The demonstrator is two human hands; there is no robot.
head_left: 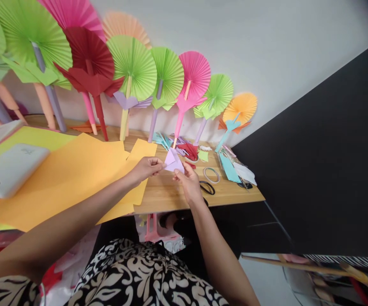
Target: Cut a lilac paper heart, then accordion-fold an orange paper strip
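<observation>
A small piece of folded lilac paper point(173, 160) is held up over the table between both hands. My left hand point(147, 168) pinches its left corner with thumb and forefinger. On the right side, my right hand point(188, 180) grips the paper's lower right edge, thumb in front and fingers behind. Triangular flaps show on the paper's face. Just beyond it lie red folded paper pieces point(189, 151) and a small light-green paper square point(203, 156). Black-handled scissors point(207, 188) rest beside my right hand, their blades hidden.
Pleated paper fans on rolled handles, such as a pink one point(195, 74) and an orange one point(240, 108), lean along the wall. Orange paper sheets point(75, 178) and a white power bank point(14, 168) cover the left. A tape roll point(211, 175) and blue paper point(229, 167) lie right.
</observation>
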